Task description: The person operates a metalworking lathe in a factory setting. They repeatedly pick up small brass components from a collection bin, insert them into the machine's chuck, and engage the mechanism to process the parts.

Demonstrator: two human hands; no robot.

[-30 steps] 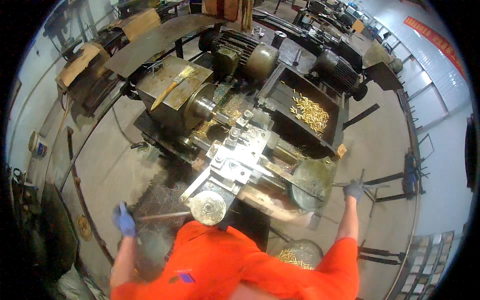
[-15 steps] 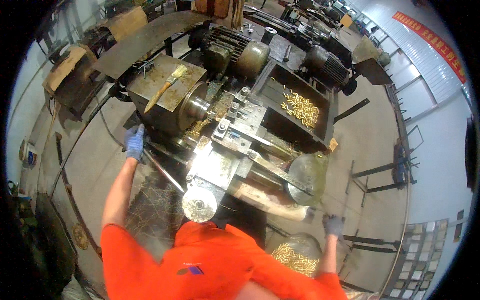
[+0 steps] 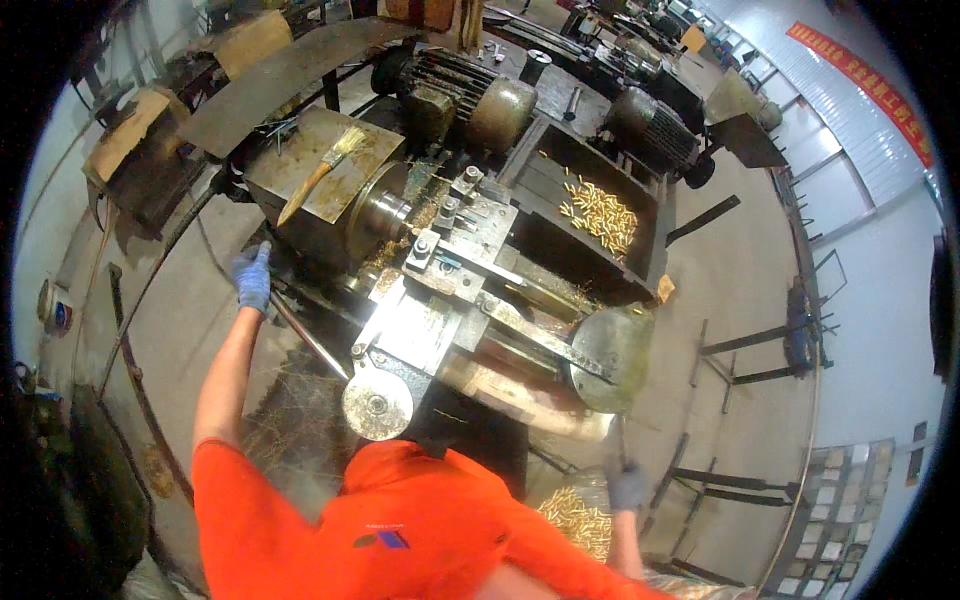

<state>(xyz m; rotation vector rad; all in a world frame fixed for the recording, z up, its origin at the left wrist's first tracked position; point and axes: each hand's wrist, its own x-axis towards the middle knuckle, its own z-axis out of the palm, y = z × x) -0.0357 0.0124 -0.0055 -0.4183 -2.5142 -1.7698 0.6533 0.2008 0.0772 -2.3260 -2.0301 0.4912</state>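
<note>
My left hand (image 3: 252,277), in a blue-grey glove, is closed beside the lathe's headstock (image 3: 315,180), near the upper end of a bright metal rod (image 3: 310,338); what its fingers grip is hidden. The spindle nose (image 3: 385,215) faces the tool carriage (image 3: 455,250), which carries clamped tool blocks. A round handwheel (image 3: 377,404) sits at the carriage's front. My right hand (image 3: 626,487), in a grey glove, is smeared by motion beside a pan of small brass-coloured pieces (image 3: 575,522). It is below the white end of a pale sleeve (image 3: 530,400).
A brush (image 3: 320,175) lies on the headstock. Behind the carriage, a dark tray (image 3: 540,165) holds more brass-coloured pieces (image 3: 600,215). Two motors (image 3: 500,110) (image 3: 650,130) stand at the back. A round plate (image 3: 610,360) and metal stands (image 3: 740,480) are on the right.
The carriage with its handwheel has shifted left, closer to the spindle. My right hand has moved left and toward me. My left hand stays by the headstock.
</note>
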